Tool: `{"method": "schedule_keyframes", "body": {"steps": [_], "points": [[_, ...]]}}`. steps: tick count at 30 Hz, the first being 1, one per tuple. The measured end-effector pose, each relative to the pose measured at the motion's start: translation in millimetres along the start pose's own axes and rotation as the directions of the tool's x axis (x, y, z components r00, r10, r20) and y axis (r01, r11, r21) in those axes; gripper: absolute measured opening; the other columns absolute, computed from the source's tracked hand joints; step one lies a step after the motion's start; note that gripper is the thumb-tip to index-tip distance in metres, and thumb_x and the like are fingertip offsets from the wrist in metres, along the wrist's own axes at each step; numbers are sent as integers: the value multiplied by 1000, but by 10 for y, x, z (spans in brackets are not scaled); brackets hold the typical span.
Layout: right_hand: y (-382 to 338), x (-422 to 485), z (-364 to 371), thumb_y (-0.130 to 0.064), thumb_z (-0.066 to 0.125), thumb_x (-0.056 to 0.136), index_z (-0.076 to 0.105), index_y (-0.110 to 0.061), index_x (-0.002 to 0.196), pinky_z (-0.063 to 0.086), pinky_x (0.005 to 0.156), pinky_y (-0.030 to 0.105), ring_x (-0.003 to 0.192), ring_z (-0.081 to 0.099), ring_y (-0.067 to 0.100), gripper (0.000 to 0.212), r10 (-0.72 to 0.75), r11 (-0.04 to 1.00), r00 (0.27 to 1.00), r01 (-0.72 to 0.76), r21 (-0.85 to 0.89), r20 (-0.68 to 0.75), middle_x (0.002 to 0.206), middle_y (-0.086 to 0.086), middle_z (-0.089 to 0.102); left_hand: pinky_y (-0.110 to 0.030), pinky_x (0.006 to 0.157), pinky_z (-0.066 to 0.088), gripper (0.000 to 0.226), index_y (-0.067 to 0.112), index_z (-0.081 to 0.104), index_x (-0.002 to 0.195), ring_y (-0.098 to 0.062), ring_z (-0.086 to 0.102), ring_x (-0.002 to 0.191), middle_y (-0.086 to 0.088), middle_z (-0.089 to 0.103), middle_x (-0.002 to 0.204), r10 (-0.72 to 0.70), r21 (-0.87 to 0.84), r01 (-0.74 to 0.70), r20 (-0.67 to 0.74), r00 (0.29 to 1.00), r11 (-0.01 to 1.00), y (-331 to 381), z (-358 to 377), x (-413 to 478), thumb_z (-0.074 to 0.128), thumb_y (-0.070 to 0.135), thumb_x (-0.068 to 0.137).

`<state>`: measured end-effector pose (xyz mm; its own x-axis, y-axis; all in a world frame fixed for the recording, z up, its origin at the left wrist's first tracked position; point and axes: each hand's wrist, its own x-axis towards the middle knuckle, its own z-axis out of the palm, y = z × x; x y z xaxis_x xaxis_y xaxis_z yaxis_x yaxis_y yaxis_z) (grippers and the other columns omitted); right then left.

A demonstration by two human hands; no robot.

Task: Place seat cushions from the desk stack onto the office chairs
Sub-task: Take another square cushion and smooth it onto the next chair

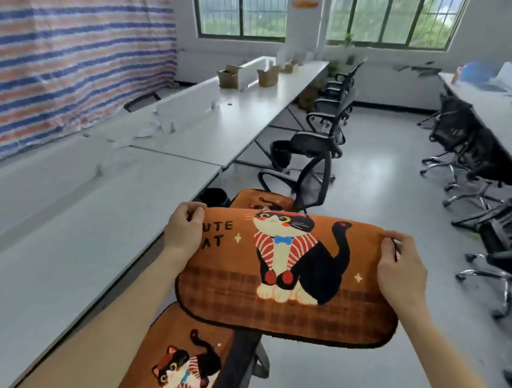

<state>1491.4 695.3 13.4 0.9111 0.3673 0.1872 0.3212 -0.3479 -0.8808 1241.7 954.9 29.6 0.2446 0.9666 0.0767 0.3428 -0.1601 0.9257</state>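
Long white tabletops (140, 187) line the office's left. Pinching grips of the left hand (184, 228) and right hand (401, 267) hold the far corners of the orange cat cushion (286, 280), midair above the near cushioned chair (237, 360). Carry it level to the bare chair (313, 143) farther along; lay it square.

One head-worn wide-angle camera — looking forward and down along the aisle (374, 207), long desk (52, 234) close at left.

Orange cat cushion (286, 277), held level
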Motion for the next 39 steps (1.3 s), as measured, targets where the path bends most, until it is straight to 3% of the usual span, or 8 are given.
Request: {"method": "schedule_keyframes", "body": {"steps": [9,14,18,25,28,31,36,39], "points": [[415,1111,-947,-28,44,104,61,-27,115,39,79,34,99,58,23,20,24,999,997,-27,-32,-76,107,-3,62,-29,77,45,22,27,67,104,-8,56,90,14,61,97,69,-6,-69,150,986,998,844,1473,320,46,27,104],[570,1850,-1044,-27,45,105,61,-24,116,39,79,34,95,56,21,20,4,994,999,-9,-109,-49,109,-1,61,-28,69,48,21,27,67,103,-10,57,83,7,63,97,48,-42,-41,186,981,998,999,2176,665,45,27,104],[645,2658,-985,-25,47,105,64,-20,116,37,78,31,94,53,17,21,-4,990,999,-3,-141,-44,106,-1,61,-34,79,51,22,28,68,103,-12,59,90,7,64,101,31,-63,-18,216,976,998,1147,2830,1225,45,29,104],[771,4052,-714,-23,48,104,65,-21,113,39,65,22,82,55,4,19,74,994,990,-83,-68,-121,103,0,64,-23,58,42,23,27,68,106,-9,56,76,4,65,98,63,-59,-49,277,959,997,1587,3946,2350,45,28,105],[882,4571,-618,-24,49,104,65,-22,113,40,66,25,82,55,3,19,127,990,980,-134,-36,-150,99,-6,63,-24,62,44,23,25,70,105,-10,59,84,4,66,101,53,-58,-37,301,952,998,1741,4421,2797,47,27,104],[1057,5012,-572,-29,53,102,66,-23,111,41,76,33,90,58,14,17,149,988,976,-155,-23,-159,104,-2,65,-27,67,47,22,28,70,102,-14,61,89,5,66,98,43,-37,-33,322,946,999,1821,4852,3139,48,28,103],[1554,6003,-420,-37,63,96,68,-26,108,47,86,36,103,61,21,17,226,974,966,-227,11,-123,110,-1,65,-39,85,55,22,30,70,100,-17,63,93,4,67,99,3,4,-4,375,927,1000,1971,5869,3786,49,29,102],[1814,6587,-346,-39,64,95,68,-27,111,48,84,36,103,60,20,20,269,963,958,-265,57,-100,113,-1,63,-43,88,57,21,31,70,98,-20,66,94,2,69,99,1,22,-10,377,926,1000,2096,6423,4122,49,30,101]]}}
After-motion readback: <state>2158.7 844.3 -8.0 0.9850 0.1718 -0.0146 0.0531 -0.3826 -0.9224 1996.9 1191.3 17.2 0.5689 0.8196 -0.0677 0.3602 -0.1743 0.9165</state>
